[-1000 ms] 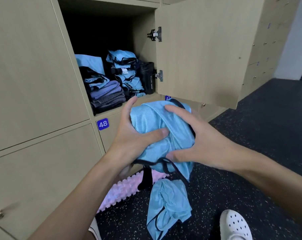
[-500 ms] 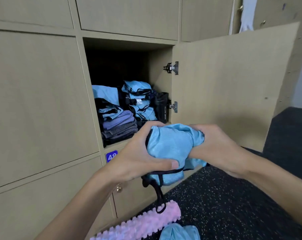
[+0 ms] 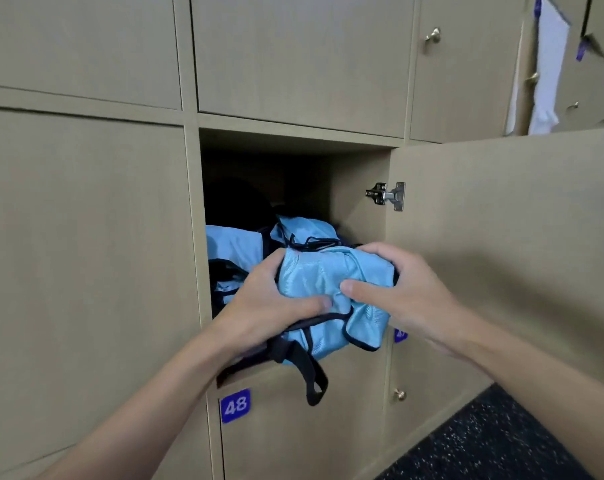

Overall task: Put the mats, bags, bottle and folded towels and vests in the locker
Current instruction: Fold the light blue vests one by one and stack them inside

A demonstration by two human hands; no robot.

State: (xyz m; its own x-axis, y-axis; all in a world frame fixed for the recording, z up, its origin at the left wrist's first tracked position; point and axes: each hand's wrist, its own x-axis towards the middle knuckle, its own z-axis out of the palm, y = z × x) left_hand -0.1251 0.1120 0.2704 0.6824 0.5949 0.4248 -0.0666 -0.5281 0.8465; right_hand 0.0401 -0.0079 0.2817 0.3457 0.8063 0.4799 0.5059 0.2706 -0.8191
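As left hand (image 3: pixel 271 308) and right hand (image 3: pixel 409 292) clutch the vest (image 3: pixel 319 277), it has reached the locker (image 3: pixel 349 181).

1 open locker (image 3: pixel 359 174); 1 bundled blue vest (image 3: pixel 314 282); 2 blue bundles (image 3: pixel 234 249) inside; 1 hinge (image 3: pixel 387 195); 2 blue labels (image 3: pixel 235 406).

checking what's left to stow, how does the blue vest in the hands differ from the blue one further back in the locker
The held vest is gripped by the left hand and right hand at the locker mouth; the stowed vest rests deeper inside, untouched. The held vest's black strap dangles below the opening; the stowed vest's black trim lies on top of it. Both are light blue with black edging.
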